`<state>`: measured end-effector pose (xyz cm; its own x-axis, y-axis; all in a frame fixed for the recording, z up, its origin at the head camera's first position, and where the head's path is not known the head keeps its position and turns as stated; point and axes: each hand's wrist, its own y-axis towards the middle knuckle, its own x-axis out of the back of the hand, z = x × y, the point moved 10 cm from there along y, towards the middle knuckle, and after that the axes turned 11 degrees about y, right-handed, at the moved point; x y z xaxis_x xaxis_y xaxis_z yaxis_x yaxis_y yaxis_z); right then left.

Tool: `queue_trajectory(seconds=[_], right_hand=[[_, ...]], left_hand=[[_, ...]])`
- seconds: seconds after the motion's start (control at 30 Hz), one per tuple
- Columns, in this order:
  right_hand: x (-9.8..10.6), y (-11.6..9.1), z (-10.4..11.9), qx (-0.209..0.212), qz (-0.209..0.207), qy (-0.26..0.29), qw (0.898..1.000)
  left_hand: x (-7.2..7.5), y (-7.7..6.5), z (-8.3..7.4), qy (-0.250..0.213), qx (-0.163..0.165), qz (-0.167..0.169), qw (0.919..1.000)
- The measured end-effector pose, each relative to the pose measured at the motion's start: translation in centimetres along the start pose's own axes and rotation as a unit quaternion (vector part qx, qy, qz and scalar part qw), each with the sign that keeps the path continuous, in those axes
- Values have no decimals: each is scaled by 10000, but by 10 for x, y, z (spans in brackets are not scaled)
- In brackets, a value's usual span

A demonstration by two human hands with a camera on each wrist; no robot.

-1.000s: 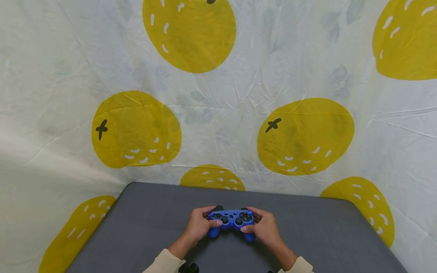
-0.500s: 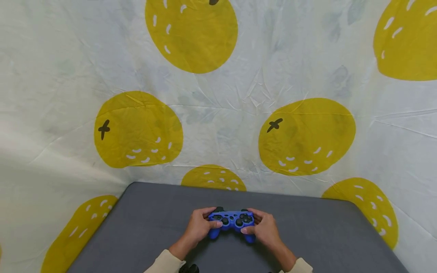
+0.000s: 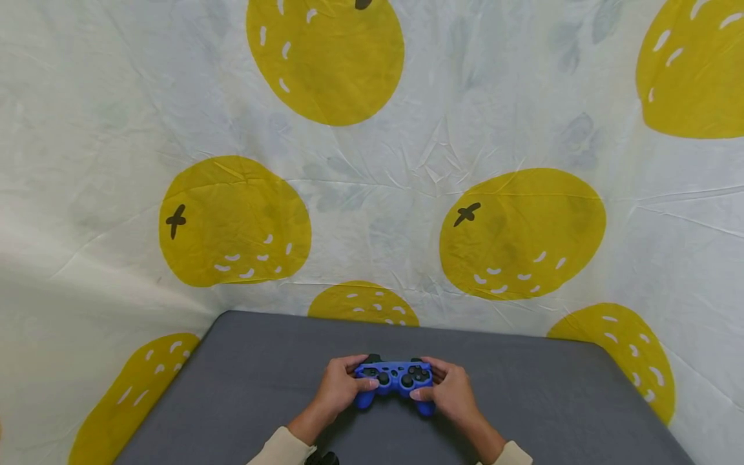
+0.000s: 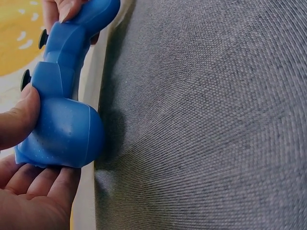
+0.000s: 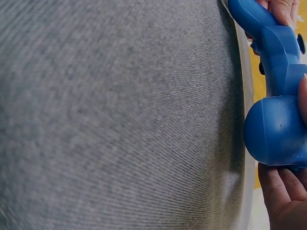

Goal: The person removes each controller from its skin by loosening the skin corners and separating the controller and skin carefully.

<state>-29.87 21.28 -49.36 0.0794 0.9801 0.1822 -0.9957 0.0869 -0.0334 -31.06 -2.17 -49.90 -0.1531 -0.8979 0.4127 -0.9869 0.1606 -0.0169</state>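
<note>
Partly hidden behind left grip (image 3: 339, 383) and right grip (image 3: 455, 387): blue controller (image 3: 394, 380).

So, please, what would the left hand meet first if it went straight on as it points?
The blue controller the left hand grips lies first in line; beyond it, depth is unclear.

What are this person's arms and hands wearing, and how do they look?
Cream, long sleeves: the left sleeve and right sleeve both end short of the hands. The left hand and right hand are bare, with no gloves visible. A rounded black object shows by the left cuff, too cut off to identify.
</note>
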Motion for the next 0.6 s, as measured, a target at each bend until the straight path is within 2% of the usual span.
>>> queue_trajectory(seconds=[0.6], right_hand=[[-2,2,-4,-71,11,-29,10000]], left_hand=[[0,-1,5,47,109,22,9999]])
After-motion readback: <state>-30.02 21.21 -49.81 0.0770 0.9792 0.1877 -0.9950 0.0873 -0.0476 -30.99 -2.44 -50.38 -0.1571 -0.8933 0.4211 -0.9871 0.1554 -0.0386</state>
